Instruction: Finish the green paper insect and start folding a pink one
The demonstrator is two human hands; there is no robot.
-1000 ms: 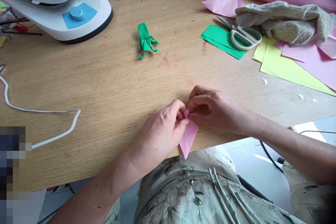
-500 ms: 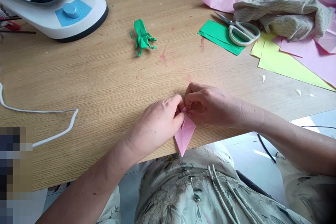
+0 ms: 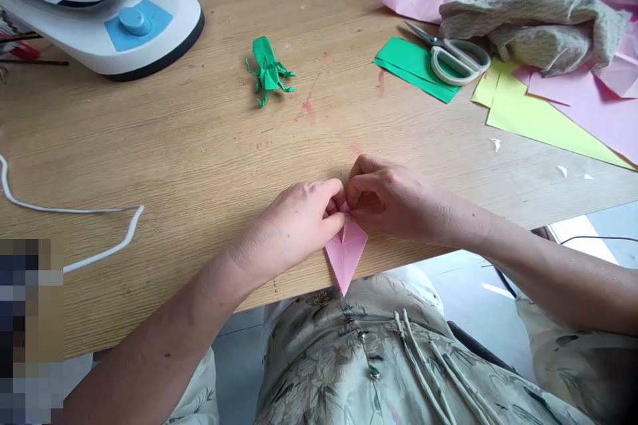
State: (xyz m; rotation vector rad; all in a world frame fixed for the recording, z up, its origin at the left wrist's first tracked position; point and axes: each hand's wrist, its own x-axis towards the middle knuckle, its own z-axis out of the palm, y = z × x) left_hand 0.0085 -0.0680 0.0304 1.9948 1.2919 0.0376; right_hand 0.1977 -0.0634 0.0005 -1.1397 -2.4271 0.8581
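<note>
At the table's near edge, a folded piece of pink paper (image 3: 345, 255) lies with its long point towards my body. My left hand (image 3: 310, 212) pinches its upper part from the left. From the right, my right hand (image 3: 391, 198) pinches the same paper near its top, fingertips close against those of the left. The fingers cover the upper end of the paper, so the folds there are hidden. Farther back stands a green origami figure with thin twisted legs (image 3: 268, 70), apart from both hands.
White-handled scissors (image 3: 461, 61) lie on folded green paper (image 3: 406, 66) at the right. Beyond are a crumpled cloth (image 3: 543, 30), yellow paper (image 3: 531, 118) and pink sheets (image 3: 585, 103). A white-and-blue fan (image 3: 149, 20) stands back left; a white cable (image 3: 100, 210) crosses the left side.
Both hands keep their pinch on the pink paper. My left hand has shifted slightly left, uncovering a little more of the paper's upper folds. The whole view has moved slightly.
</note>
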